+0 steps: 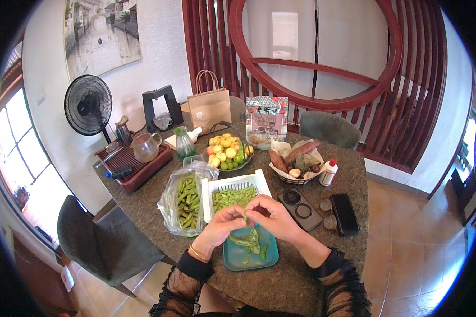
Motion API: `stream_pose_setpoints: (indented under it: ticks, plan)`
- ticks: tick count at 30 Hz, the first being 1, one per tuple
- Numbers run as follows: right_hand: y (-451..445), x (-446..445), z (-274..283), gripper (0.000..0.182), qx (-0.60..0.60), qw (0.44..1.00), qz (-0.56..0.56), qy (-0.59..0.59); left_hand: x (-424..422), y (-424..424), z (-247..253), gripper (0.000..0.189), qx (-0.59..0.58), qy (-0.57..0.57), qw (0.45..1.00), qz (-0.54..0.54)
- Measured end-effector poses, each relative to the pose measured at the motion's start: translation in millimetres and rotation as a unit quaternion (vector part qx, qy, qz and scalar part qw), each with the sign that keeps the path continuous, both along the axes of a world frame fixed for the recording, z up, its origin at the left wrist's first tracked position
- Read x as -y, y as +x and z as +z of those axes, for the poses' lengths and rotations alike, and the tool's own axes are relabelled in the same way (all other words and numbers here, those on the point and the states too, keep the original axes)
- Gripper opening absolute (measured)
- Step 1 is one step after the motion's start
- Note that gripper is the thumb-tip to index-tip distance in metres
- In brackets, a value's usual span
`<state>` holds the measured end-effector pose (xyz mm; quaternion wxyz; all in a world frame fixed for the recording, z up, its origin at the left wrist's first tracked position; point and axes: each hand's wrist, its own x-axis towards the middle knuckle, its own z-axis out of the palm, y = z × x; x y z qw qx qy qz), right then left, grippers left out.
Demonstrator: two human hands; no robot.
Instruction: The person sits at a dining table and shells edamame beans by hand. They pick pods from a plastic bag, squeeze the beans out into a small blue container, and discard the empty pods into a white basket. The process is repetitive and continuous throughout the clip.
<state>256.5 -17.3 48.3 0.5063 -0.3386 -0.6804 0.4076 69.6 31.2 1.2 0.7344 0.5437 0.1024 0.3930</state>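
My left hand [222, 225] and my right hand [273, 217] meet at the fingertips above the table. Between them they pinch a small green bean pod [245, 218], partly hidden by the fingers. Below lies a teal tray [232, 259] with opened pod shells [254, 246] on it. Just beyond my hands, a white slotted plastic basket [206, 200] holds many shelled green beans [232, 197]. To its left, a clear plastic bag [167, 212] lies open around whole green pods [188, 200].
Beyond the basket stand a fruit basket [229, 152], a wicker basket of sweet potatoes [295, 158] and a red-capped bottle [328, 172]. A black phone [344, 214] and a grey cooker-like device [300, 209] lie right. A tea tray [142, 172] sits far left.
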Motion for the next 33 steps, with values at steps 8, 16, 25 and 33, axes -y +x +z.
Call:
stream_pose_setpoints:
  ticks: [8, 16, 25, 33]
  plan:
    - [-2.5, 16.5, 13.5, 0.011, 0.132, 0.984, -0.107, 0.061, 3.8, 3.9, -0.8, 0.018, -0.038, 0.051, 0.993, 0.103]
    - [5.6, 17.5, 12.3, 0.009, 0.224, 0.951, -0.173, 0.121, 1.2, 13.4, -2.2, 0.015, -0.087, 0.117, 0.978, 0.15]
    - [-2.2, 18.4, 6.5, 0.013, 0.222, 0.955, -0.171, 0.094, 3.3, 9.5, -4.2, 0.014, -0.111, 0.129, 0.973, 0.158]
    - [-5.2, 11.1, -7.8, 0.011, 0.083, 0.989, -0.099, -0.076, 1.9, 5.7, -2.9, 0.015, -0.048, 0.036, 0.995, 0.078]
